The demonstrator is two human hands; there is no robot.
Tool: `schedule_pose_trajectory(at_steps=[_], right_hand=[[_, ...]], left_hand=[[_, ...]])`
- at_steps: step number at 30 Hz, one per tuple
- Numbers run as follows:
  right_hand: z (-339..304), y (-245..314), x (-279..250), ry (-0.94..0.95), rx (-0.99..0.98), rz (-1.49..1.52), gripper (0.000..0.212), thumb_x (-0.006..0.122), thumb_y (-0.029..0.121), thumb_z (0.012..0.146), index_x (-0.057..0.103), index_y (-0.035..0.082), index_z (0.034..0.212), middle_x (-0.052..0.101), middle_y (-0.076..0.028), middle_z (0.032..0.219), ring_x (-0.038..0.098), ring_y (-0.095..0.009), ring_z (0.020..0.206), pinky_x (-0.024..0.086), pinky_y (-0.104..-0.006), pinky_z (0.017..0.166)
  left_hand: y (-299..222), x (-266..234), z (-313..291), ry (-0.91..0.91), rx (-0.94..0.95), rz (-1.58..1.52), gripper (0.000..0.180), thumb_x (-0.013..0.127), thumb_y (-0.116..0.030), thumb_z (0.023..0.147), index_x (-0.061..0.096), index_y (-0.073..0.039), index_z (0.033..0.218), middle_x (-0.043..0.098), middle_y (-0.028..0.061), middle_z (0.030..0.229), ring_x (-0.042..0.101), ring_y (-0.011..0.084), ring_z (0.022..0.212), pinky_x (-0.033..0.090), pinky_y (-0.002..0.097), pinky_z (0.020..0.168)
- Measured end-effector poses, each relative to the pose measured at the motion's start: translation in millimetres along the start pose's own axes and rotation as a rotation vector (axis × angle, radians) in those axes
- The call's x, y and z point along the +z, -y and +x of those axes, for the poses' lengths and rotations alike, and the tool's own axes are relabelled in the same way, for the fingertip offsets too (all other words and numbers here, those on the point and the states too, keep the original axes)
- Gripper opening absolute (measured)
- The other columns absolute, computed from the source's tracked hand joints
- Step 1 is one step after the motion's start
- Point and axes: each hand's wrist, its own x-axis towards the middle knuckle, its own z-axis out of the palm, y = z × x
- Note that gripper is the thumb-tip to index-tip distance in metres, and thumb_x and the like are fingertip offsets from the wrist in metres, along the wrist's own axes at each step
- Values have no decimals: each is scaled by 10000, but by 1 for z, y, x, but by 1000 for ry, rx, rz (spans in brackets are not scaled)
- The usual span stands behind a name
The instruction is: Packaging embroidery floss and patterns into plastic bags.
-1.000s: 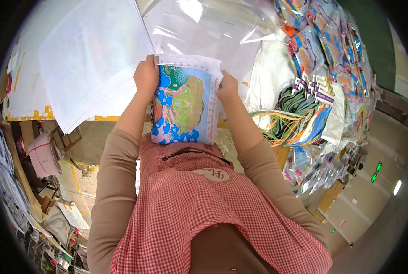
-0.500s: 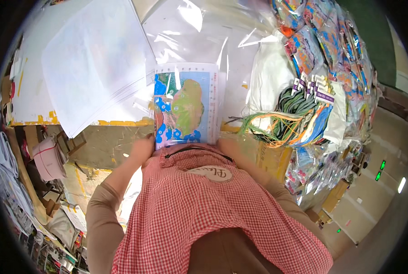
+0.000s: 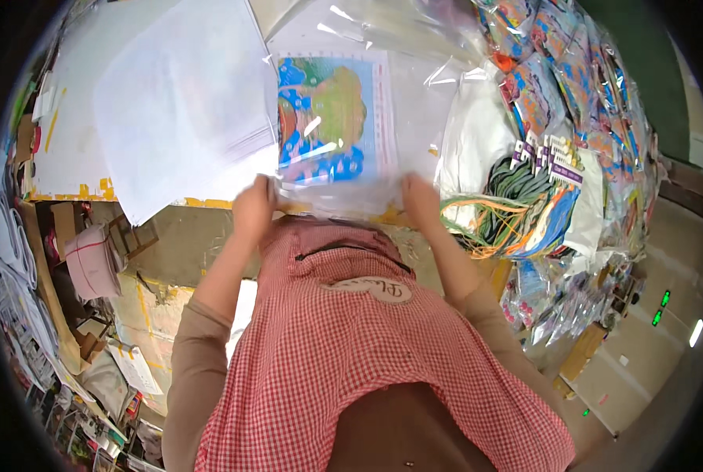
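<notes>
At the table's front edge, my left hand (image 3: pixel 254 204) and my right hand (image 3: pixel 420 203) are closed on the two near corners of a clear plastic bag (image 3: pixel 339 197). Its near edge stretches between them and looks slightly blurred. Under the shiny plastic lies a printed chart (image 3: pixel 339 110), blue, green and pink with a pale border of small marks. Its left side is partly covered by the stack of white sheets (image 3: pixel 186 94) beside it. My fingertips are mostly hidden, turned away behind the hands.
Bundles of coloured embroidery thread (image 3: pixel 516 204) with card tags lie on folded white cloth (image 3: pixel 471 134) at the right. Beyond them are piled plastic-wrapped colourful packets (image 3: pixel 575 79). Yellow tape runs along the table edge (image 3: pixel 92 191). A pink bundle (image 3: pixel 92 263) sits at the lower left.
Both hands have moved forward, away from my apron and up to the table edge. The printed chart has slid farther onto the table, and the plastic's near edge now shows between my hands.
</notes>
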Motion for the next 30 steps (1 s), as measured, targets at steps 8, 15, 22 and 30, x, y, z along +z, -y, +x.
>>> schedule_pose_trajectory(at_steps=[8, 15, 22, 30], right_hand=[[-51, -75, 47, 896, -31, -326, 240, 466, 216, 889, 604, 42, 981, 653, -201, 827, 646, -360, 785, 510, -464, 682], [-15, 61, 7, 322, -290, 89, 229, 554, 285, 869, 608, 62, 862, 626, -176, 819, 600, -375, 777, 465, -462, 675], [8, 180, 16, 423, -766, 376, 225, 584, 291, 834, 616, 74, 888, 649, -147, 803, 633, -336, 779, 491, -411, 677], [-28, 142, 19, 483, -734, 118, 272, 505, 283, 878, 591, 43, 974, 648, -187, 883, 634, -354, 817, 496, -444, 703]], left_hand=[[21, 44, -30, 54, -244, -555, 149, 607, -161, 843, 621, -14, 868, 650, 141, 737, 630, 255, 689, 489, 352, 650], [21, 37, -42, 166, -686, -1337, 79, 606, -58, 845, 625, 19, 850, 611, 31, 701, 562, 98, 634, 429, 205, 576], [-7, -13, -42, 477, -870, -1548, 170, 491, -145, 950, 585, -3, 962, 626, 51, 808, 566, 111, 647, 500, 212, 603], [75, 35, -37, 591, -382, -2032, 140, 466, -140, 936, 557, -40, 901, 654, 77, 925, 651, 142, 848, 498, 236, 653]])
